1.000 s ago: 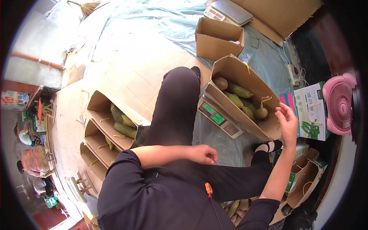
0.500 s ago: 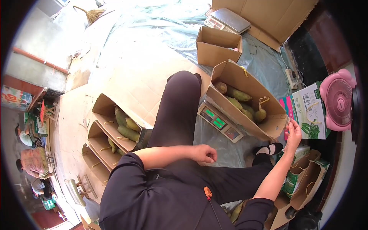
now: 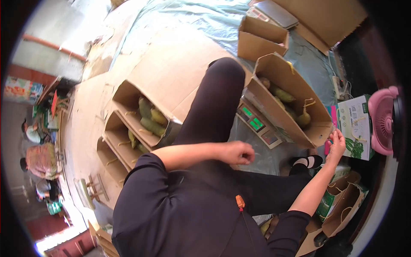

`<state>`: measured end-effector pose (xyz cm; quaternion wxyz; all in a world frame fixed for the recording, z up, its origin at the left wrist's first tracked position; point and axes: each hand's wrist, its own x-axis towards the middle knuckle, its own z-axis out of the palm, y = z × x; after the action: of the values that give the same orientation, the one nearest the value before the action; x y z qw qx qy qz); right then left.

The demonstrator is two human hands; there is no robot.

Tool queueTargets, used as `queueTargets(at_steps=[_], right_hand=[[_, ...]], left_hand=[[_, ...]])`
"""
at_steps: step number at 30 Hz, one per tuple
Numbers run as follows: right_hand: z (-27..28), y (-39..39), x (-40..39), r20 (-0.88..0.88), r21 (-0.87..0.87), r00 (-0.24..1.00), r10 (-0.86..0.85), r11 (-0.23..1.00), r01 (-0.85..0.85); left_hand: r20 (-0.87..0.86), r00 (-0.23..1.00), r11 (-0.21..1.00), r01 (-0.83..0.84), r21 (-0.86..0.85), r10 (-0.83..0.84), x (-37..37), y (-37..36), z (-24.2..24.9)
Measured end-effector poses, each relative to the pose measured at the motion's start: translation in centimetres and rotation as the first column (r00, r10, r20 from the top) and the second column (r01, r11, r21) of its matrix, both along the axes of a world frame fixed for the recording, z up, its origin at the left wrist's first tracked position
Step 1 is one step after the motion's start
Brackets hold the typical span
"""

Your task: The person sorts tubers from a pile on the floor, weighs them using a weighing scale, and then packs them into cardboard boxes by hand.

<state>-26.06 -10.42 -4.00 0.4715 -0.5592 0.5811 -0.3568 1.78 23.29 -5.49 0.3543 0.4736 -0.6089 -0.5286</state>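
Observation:
A tall cardboard box [image 3: 274, 112] with several green radishes [image 3: 282, 94] inside rests on a digital scale [image 3: 260, 124] with lit green figures. My right hand [image 3: 336, 147] is at the box's near right corner, fingertips pinched together at its edge. My left hand [image 3: 238, 153] is loosely curled in front of my body, below the scale, with nothing visible in it. To the left, more open cardboard boxes [image 3: 124, 128] stand in a row, and radishes [image 3: 152, 120] show in some of them.
Beyond the scale are a smaller open box [image 3: 261, 40] and another scale [image 3: 274, 13]. On the right stand a printed carton [image 3: 355, 124], a pink fan [image 3: 382, 122] and open gift boxes [image 3: 342, 201]. Other people [image 3: 40, 160] are at the far left. A power strip [image 3: 338, 88] lies by the wall.
The whole view has shifted, so the box, scale and both hands appear further right and higher. My right hand stays at the box corner; my left hand stays curled.

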Motion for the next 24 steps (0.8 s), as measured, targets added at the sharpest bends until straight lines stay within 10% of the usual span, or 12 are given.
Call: queueTargets(at_steps=[8,12,18,24], right_hand=[[-0.6,-0.3,-0.1,0.015,0.035,1.0,-0.02,0.999,0.019],[-2.0,-1.4,-1.0,0.015,0.052,1.0,0.002,0.999,-0.003],[-2.9,-2.7,-1.6,0.029,0.053,0.999,0.047,0.997,-0.048],[-3.1,-2.8,-1.3,0.011,0.068,1.0,0.008,0.998,-0.009]], left_hand=[[0.046,0.823,0.778,-0.515,-0.36,0.566,7.1,4.1,8.6],[-0.04,0.387,0.372,-0.906,-0.201,0.921,10.3,8.4,6.6],[0.062,0.068,0.076,-0.986,-0.148,0.996,12.6,16.2,0.0],[0.532,-0.358,0.085,-0.765,-0.638,0.767,13.3,26.1,-3.2]])
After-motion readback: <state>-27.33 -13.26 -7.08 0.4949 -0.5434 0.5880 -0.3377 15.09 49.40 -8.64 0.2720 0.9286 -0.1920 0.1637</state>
